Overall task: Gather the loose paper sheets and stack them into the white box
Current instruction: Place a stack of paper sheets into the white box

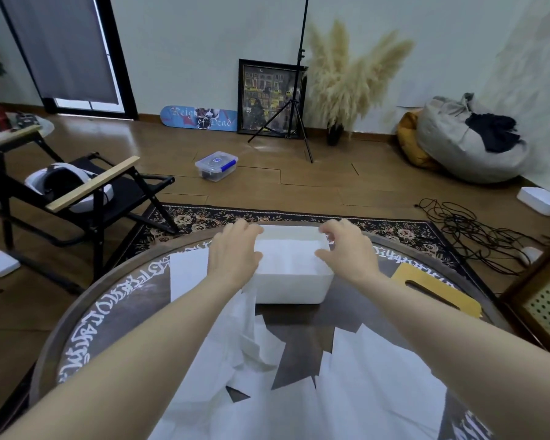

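Observation:
A white box (286, 289) stands on the far half of the round table, with white paper lying inside it. My left hand (235, 252) is over the box's left rim, fingers bent loosely downward and thumb apart. My right hand (346, 249) is over the right rim in the same pose, with nothing visible between thumb and fingers. One sheet (248, 300) hangs down from the box's left front corner under my left wrist. Several loose paper sheets (362, 376) lie overlapping on the near half of the table, and another sheet (188, 274) lies left of the box.
The dark round table (108, 315) has white lettering around its rim. A tan slotted lid (438, 289) lies right of the box. A folding chair (86, 192) holding a headset stands at the left. Cables (477, 233) and a wooden cabinet (543, 296) are on the right.

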The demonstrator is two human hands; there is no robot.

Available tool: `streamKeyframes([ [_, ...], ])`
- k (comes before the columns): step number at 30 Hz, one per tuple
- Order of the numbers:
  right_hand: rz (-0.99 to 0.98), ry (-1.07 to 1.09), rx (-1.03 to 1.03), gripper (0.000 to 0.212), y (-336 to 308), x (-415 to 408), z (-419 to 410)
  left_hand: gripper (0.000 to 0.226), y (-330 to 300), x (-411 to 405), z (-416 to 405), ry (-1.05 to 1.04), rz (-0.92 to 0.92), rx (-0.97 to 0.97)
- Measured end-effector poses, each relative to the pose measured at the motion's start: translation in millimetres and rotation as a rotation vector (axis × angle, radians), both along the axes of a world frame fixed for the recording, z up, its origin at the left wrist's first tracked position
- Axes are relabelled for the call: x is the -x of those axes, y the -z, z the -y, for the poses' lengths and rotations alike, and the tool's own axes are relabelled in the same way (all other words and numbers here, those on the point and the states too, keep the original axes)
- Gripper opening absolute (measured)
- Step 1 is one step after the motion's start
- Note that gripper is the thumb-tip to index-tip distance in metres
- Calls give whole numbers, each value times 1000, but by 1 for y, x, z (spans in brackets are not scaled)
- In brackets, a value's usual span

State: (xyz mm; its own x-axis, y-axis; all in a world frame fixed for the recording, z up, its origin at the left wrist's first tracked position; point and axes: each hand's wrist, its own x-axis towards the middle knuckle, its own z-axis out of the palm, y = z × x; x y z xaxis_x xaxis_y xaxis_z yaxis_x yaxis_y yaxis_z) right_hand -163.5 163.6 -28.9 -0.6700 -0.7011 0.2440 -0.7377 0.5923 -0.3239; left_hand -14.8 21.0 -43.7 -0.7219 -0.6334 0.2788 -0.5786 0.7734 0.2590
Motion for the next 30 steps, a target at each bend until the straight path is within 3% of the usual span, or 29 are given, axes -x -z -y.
streamKeyframes([
  [2,-21,-142,-163,40,-1,0,5,44,-1,2,5,97,94,-1],
  [5,56,-249,-312,36,4,-1,14,43,3,8,12,186,201,-158],
  [12,207,-223,-312,31,17,9,28,40,12,29,17,220,266,-269],
  [19,238,-236,-345,32,18,11,31,39,13,30,20,249,302,-291],
  [21,281,-234,-300,30,16,10,26,38,10,26,21,257,280,-337],
  [26,400,-209,-21,17,6,4,6,24,-3,13,12,191,1,-461],
  [30,473,-234,103,17,-5,-3,-16,19,-19,-6,-4,189,-78,-511],
])
